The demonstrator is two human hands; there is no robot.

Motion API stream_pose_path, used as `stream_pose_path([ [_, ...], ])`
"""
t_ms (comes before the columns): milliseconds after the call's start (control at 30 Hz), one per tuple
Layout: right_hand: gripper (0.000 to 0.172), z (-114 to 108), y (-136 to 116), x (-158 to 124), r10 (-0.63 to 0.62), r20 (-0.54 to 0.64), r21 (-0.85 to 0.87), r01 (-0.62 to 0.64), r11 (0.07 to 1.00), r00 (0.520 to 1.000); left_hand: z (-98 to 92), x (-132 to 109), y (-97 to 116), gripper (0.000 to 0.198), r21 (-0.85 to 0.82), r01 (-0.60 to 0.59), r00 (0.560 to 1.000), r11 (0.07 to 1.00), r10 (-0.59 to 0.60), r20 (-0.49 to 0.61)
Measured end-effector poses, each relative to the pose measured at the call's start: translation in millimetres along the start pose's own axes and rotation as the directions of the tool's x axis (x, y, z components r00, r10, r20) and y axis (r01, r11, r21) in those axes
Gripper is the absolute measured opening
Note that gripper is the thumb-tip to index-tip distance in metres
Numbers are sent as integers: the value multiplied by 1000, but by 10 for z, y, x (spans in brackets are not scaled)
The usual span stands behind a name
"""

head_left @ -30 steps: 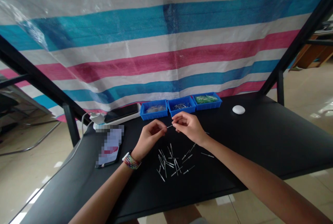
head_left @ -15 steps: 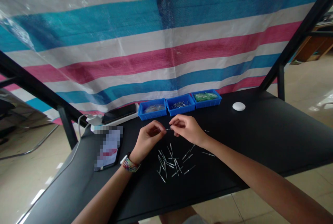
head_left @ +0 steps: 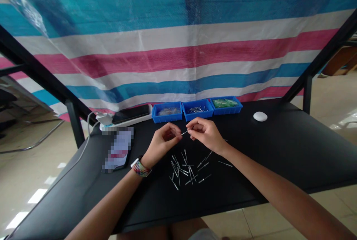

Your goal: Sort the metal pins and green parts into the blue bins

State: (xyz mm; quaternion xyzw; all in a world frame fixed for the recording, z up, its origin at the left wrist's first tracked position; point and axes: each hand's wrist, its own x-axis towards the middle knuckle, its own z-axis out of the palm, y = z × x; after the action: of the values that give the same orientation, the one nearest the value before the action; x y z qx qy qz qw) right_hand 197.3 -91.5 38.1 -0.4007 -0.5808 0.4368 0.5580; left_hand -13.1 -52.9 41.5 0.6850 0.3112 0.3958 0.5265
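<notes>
Between my two hands is one thin silver rivet (head_left: pixel 184 133), held near its ends. My left hand (head_left: pixel 166 137) pinches its left end between thumb and fingers. My right hand (head_left: pixel 205 133) pinches the other end. Below the hands, several loose rivets (head_left: pixel 190 173) lie scattered on the black table (head_left: pixel 223 191). Just behind the hands stand three blue bins: the left bin (head_left: pixel 167 119) holds clear small pieces, the middle bin (head_left: pixel 199 115) holds silver rivets, and the right bin (head_left: pixel 228 110) holds green-and-white contents.
A phone (head_left: pixel 119 150) lies left of my left hand. Behind it, a dark phone (head_left: pixel 131 113) rests on a white power strip (head_left: pixel 125 124) with a cable. At the right is a white mouse (head_left: pixel 260 116). A striped sheet (head_left: pixel 167 57) hangs behind the table.
The camera view has shifted slightly. The rivet between my hands now tilts up toward my right hand, and more of it shows between the fingertips.
</notes>
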Motion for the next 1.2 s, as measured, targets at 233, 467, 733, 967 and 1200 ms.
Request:
stream_pose_path([
  [233,18,-24,-32,-41,-4,-48,-2,4,1000,999,-21,20,5,34,15,46,997,999,-47,56],
  [467,17,-29,20,-37,-4,-56,-30,2,1000,998,29,-5,16,37,51,57,995,997,-61,82],
  [733,19,-55,20,-51,113,21,93,-114,989,993,28,-15,-12,30,89,23,1000,996,-23,-9],
  [967,29,-59,51,-35,160,28,58,-161,985,987,31,-11,-24,27,130,3,1000,991,1,-30],
  [1200,28,-66,72,-46,134,9,51,-134,990,991,45,3,-10,26,135,-17,999,991,21,-28],
])
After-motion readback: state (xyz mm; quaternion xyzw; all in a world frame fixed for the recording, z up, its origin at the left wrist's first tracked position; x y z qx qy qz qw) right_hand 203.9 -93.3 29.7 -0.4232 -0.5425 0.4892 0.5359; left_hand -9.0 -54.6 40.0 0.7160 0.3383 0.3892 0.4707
